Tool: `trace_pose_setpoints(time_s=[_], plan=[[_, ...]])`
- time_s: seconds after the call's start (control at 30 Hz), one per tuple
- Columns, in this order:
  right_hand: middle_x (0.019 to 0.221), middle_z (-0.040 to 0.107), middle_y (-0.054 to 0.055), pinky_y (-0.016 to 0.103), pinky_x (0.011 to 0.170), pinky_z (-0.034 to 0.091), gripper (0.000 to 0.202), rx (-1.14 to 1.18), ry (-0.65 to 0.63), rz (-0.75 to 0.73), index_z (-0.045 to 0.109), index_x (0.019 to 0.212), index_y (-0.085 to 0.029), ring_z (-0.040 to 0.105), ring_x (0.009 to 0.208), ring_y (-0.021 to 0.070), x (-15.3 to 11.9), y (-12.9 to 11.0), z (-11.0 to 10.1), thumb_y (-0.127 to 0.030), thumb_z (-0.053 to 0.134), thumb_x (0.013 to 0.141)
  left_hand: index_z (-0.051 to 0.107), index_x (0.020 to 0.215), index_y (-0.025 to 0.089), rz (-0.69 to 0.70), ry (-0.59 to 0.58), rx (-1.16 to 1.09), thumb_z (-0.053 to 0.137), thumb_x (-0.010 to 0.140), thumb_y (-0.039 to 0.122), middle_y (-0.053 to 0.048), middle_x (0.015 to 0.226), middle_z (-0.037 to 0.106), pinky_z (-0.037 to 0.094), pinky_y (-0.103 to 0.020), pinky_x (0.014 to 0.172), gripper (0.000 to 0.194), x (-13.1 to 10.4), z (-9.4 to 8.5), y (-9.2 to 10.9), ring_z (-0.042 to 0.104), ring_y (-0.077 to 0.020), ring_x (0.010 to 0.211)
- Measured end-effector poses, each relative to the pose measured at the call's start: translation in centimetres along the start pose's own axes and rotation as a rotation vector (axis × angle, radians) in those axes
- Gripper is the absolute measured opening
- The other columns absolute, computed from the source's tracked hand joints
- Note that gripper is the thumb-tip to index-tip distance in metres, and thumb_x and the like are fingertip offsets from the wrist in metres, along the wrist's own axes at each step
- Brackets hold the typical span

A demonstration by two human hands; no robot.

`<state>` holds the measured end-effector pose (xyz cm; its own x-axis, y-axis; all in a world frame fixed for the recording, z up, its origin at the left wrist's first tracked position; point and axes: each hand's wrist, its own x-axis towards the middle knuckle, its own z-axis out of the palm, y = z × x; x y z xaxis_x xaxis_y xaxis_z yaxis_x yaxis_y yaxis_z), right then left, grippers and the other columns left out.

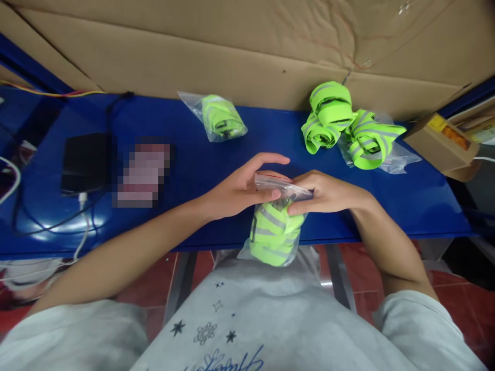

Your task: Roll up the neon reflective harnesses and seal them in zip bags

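**Light load, slick wrapper**

The left hand (pixel 232 196), index finger extended, pinches a clear bag (pixel 270 183) between its thumb in front and fingers behind. Packed with green strap (pixel 275 234), the bag hangs at the front edge of a blue bench (pixel 193 226), likely light, soft and hard to break; its slippery-looking film seems best gripped along the top strip. The right hand (pixel 328 193) pinches the top right corner, nearer the loose green rolls (pixel 330 103).
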<state>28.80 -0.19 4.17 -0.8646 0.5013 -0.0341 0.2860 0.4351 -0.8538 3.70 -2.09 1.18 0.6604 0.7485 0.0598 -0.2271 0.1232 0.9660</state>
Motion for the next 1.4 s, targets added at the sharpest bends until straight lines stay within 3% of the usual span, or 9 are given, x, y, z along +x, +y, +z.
trace_pose_setpoints(time_s=[0.13,0.27,0.37,0.47,0.53,0.7,0.93,1.23,1.4], plan=[[0.089,0.075,0.002,0.021,0.069,0.046,0.038,0.040,-0.039,0.008,0.077,0.104,-0.014,0.062,0.076,0.0100,-0.8,0.1,0.4,-0.051,0.071,0.097,0.050,0.146,0.027,-0.076,-0.040,-0.031,0.080,0.092,0.032,-0.010,0.130,0.075,0.056,-0.036,0.105,0.062,-0.2,-0.1,-0.1,0.072,-0.0247,0.122],[0.089,0.075,0.002,0.021,0.069,0.049,0.033,0.113,0.172,0.005,0.075,0.098,-0.017,0.065,0.079,0.0113,-1.4,0.4,-0.3,-0.050,0.072,0.097,0.044,0.151,0.034,-0.081,0.127,-0.163,0.086,0.087,0.037,-0.006,0.133,0.074,0.057,-0.042,0.105,0.077,0.0,0.1,0.2,0.072,-0.0275,0.122],[0.067,0.064,-0.003,0.020,0.054,0.041,0.036,0.163,0.330,0.003,0.071,0.082,-0.017,0.056,0.060,0.0081,-1.1,1.0,-0.2,-0.050,0.071,0.098,0.056,0.143,0.032,-0.150,0.244,-0.172,0.092,0.079,0.042,-0.004,0.135,0.073,0.059,-0.041,0.103,0.074,0.1,0.5,-0.1,0.071,-0.0287,0.123],[0.063,0.062,-0.004,0.021,0.052,0.037,0.035,0.068,0.335,-0.059,0.074,0.082,-0.017,0.052,0.056,0.0071,-0.9,1.2,0.2,-0.049,0.072,0.097,0.071,0.128,0.024,-0.238,0.195,-0.148,0.091,0.079,0.041,-0.007,0.129,0.076,0.061,-0.036,0.098,0.056,-0.1,0.9,-0.5,0.074,-0.0277,0.116],[0.072,0.068,-0.001,0.022,0.057,0.041,0.029,-0.047,0.332,-0.097,0.079,0.089,-0.019,0.056,0.062,0.0086,-1.1,1.1,0.2,-0.047,0.075,0.095,0.076,0.123,0.021,-0.259,0.167,-0.110,0.090,0.080,0.040,-0.008,0.122,0.079,0.061,-0.035,0.094,0.049,-0.2,1.0,-0.6,0.076,-0.0262,0.109],[0.106,0.071,0.006,0.034,0.085,0.055,0.022,-0.211,0.541,-0.148,0.081,0.097,-0.026,0.066,0.095,0.0184,-1.4,0.4,-0.3,-0.047,0.078,0.092,0.077,0.123,0.021,-0.151,0.278,-0.025,0.090,0.080,0.042,-0.007,0.122,0.079,0.061,-0.031,0.092,0.049,-0.2,0.7,0.1,0.076,-0.0241,0.107],[0.117,0.072,0.008,0.038,0.095,0.056,0.021,-0.104,0.311,-0.126,0.081,0.094,-0.024,0.069,0.105,0.0209,-1.1,0.0,0.0,-0.044,0.075,0.095,0.079,0.112,0.019,-0.193,0.338,0.016,0.085,0.084,0.048,-0.006,0.103,0.081,0.061,-0.026,0.077,0.041,0.0,0.8,0.5,0.076,-0.0195,0.088],[0.080,0.074,0.001,0.030,0.069,0.054,0.020,-0.100,0.567,0.006,0.078,0.088,-0.024,0.067,0.070,0.0155,-3.0,-0.6,-1.0,-0.043,0.084,0.087,0.080,0.103,0.020,-0.184,0.420,0.068,0.094,0.072,0.041,-0.004,0.098,0.081,0.062,-0.027,0.070,0.040,0.0,-0.2,1.1,0.075,-0.0191,0.080],[0.093,0.074,0.001,0.027,0.074,0.055,0.026,-0.073,0.477,-0.051,0.076,0.111,-0.023,0.068,0.080,0.0144,-2.4,-0.3,-0.6,-0.040,0.079,0.092,0.081,0.099,0.021,-0.172,0.433,0.046,0.092,0.073,0.044,-0.003,0.092,0.080,0.061,-0.026,0.066,0.037,0.2,-0.8,1.3,0.074,-0.0179,0.075]])
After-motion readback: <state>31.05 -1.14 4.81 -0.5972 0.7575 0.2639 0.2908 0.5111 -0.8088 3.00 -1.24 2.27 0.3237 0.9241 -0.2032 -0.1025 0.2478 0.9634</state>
